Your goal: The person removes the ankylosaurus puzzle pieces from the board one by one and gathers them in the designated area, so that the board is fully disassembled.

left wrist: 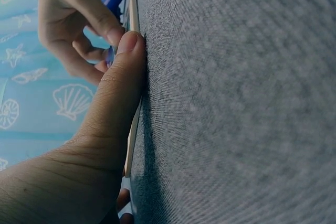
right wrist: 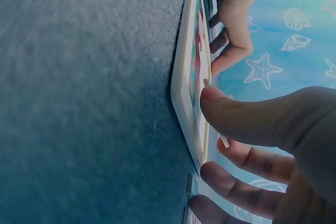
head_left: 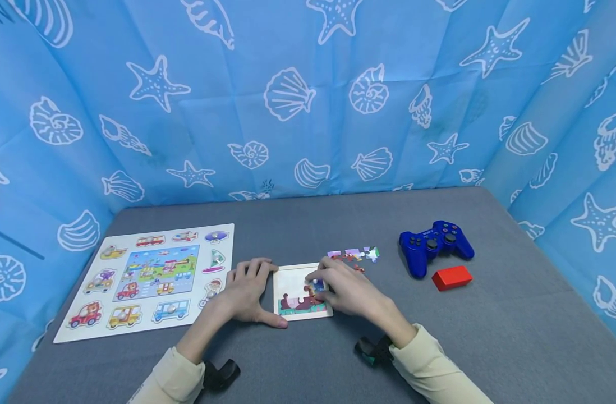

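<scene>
A small square wooden puzzle tray (head_left: 308, 316) lies on the table, with several joined jigsaw pieces (head_left: 300, 304) along its lower part. My left hand (head_left: 247, 292) grips the tray at its left side, thumb at the near corner and fingers at the far one. Over the tray's right side, my right hand (head_left: 345, 286) pinches a jigsaw piece (head_left: 317, 284) with blue on it between thumb and fingers. The right wrist view shows this piece (right wrist: 225, 141) edge-on, tilted above the tray, mostly hidden by the thumb.
Loose jigsaw pieces (head_left: 353, 254) lie beyond the right hand. A large vehicle puzzle board (head_left: 219, 231) is at the left. To the right are a blue game controller (head_left: 434, 244) and a red block (head_left: 451, 278). A blue seashell-patterned curtain (head_left: 308, 140) stands behind the grey table (head_left: 298, 224).
</scene>
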Motion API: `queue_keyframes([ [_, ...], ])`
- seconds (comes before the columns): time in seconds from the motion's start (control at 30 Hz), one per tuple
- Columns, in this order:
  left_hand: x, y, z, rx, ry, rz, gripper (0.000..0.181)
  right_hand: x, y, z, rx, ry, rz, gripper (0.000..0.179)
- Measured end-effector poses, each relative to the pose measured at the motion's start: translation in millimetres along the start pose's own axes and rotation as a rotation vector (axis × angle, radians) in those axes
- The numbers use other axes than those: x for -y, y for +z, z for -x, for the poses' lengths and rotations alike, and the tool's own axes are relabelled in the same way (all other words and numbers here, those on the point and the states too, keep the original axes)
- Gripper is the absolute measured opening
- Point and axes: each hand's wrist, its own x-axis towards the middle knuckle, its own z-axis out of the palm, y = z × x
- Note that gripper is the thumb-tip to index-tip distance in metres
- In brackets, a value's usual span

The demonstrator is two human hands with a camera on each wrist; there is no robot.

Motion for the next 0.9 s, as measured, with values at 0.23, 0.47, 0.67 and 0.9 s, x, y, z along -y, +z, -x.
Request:
queue_keyframes([
  [0.23, -5.3, -5.5, 2.8, 0.020, -0.008, -0.004, 0.112, -9.7, -5.9, 6.5, -0.043, -0.017, 0.034, 0.031],
  [0.47, -4.4, -5.6, 3.6, 0.009, 0.008, -0.003, 0.111, -23.7, -16.9, 17.2, -0.031, 0.047, 0.018, 0.033],
  [0.67, -4.6, -6.4, 4.6, 0.001, 0.019, -0.002, 0.111, -35.7, -27.5, 27.2, -0.024, 0.081, 0.033, 0.034],
  [0.9, -4.3, -5.5, 3.7, 0.008, 0.007, -0.005, 0.112, -49.6, -41.3, 39.7, -0.035, 0.123, 0.055, 0.033],
])
